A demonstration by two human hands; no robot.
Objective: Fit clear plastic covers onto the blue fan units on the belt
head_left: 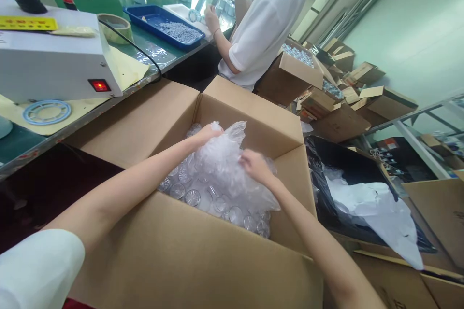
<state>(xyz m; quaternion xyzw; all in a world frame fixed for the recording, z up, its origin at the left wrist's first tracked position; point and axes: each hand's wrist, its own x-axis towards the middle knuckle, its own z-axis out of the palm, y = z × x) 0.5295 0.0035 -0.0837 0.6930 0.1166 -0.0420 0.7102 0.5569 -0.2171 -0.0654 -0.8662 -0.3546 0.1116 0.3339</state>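
Both my arms reach into a large open cardboard box point(217, 256) in front of me. A clear plastic bag point(224, 159), crumpled and whitish, lies over the contents. My left hand point(209, 134) grips the bag's upper left part, its fingers mostly hidden by the plastic. On the right side of the bag, my right hand point(256, 166) is closed on the film, slightly blurred. Under the bag sit several round clear plastic parts point(193, 197) with spoke-like patterns, packed close together.
At left, a grey machine point(54, 58) with a lit red switch stands on the bench beside a tape roll point(115, 29) and a blue ring point(47, 112). A blue tray point(165, 26) holds small parts. A co-worker point(268, 19) stands beyond the box; a black bag point(348, 169) lies right.
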